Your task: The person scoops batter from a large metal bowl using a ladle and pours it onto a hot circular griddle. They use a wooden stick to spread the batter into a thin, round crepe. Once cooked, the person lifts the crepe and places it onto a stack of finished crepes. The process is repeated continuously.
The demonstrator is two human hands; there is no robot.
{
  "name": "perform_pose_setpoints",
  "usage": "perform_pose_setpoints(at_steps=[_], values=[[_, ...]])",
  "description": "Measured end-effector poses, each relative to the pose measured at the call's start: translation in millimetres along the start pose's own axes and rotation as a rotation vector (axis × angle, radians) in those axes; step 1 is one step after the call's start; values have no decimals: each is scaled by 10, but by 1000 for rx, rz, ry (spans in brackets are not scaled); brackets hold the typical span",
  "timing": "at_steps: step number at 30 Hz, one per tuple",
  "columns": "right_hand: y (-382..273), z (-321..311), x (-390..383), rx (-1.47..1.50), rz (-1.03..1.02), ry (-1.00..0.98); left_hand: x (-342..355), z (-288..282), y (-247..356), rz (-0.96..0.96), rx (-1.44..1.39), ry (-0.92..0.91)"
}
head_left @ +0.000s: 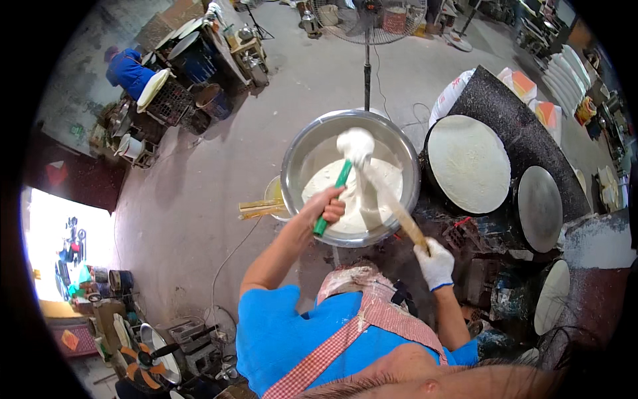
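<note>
One steel basin [316, 143], plenty of white batter [332, 183]

So the left hand [327, 205] is going bare, and its grip is holding a green handle [341, 174], fingers curling all the way round it. At the far end of that handle a white-coated scoop [355, 143] is hanging above the batter, inside the outline of the basin. The right hand [435, 263] is wearing a white glove with a blue cuff edge, and that grip is closing around the near end of a wooden paddle [410, 225]. The paddle is slanting in over the right side of the rim; its far part is looking pale and blurry, so I can't tell whether it's touching the batter.

The basin is standing right in front of the person, whose blue shirt [272, 326] and red-checked apron [319, 362] are showing below, the apron sporting white smears. Some wooden sticks [260, 209] are lying just beside the basin on the left. Over on the right, a pale round sheet [468, 163] is lying flat, and a grey round plate [540, 208] is sitting next to it. A dark speckled slab [505, 110] is running behind both. A black stand fan [367, 76] is standing beyond the basin, and way off at upper left a co-worker in blue [131, 72] is showing up near some dark drums [193, 58].
</note>
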State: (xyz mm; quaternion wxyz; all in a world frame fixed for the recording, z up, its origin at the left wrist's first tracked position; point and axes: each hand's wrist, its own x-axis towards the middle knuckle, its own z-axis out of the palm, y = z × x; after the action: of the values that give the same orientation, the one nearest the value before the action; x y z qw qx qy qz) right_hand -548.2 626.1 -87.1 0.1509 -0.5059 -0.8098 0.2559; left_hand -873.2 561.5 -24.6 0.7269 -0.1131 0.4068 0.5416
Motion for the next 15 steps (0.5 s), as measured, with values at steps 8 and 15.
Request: perform_pose_setpoints(at_steps=[8,15], values=[[-654,-1091,766,7,-415,537,-1331,1217,673,504,519,-229],[-912,-1383,1086,515,-333,573,-1653,1549,1079,959,712,-189]])
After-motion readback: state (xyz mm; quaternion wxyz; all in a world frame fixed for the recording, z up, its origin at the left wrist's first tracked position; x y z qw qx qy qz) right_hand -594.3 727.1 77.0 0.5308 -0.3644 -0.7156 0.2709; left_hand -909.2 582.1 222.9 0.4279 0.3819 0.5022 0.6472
